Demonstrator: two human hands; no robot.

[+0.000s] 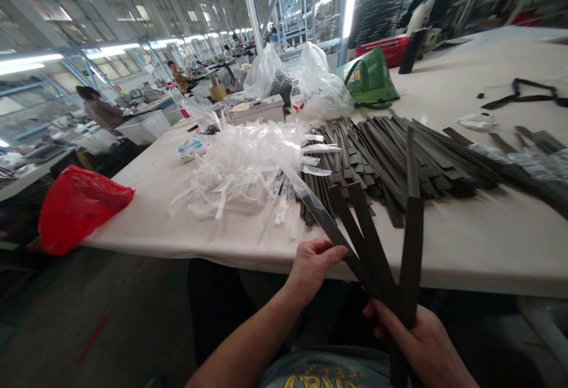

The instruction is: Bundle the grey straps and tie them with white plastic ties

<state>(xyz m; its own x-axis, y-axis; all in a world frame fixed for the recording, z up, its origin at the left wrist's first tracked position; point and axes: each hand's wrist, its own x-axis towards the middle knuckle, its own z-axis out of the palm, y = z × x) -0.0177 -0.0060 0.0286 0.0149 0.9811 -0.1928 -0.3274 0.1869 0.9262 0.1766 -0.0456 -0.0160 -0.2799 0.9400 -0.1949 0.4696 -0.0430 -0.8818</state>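
Observation:
My right hand [415, 332] is closed round the lower part of several flat dark strips [412, 246], which fan out upward above the table's front edge. The leftmost of these is pinched between the thumb and fingers of my left hand [313, 264]. A clear plastic sleeve [296, 180] covers the far end of that strip and reaches to a heap of clear plastic sleeves [248, 157]. Right of the heap lies a large pile of dark strips [390, 151]. My right palm is partly hidden behind the strips.
A red plastic bag [80, 207] hangs over the table's left edge. At the back stand a bottle [297, 97], clear plastic bags [322, 83] and a green bag [370, 80]. A black strap [523, 93] lies at the right. Other people sit farther off at the left.

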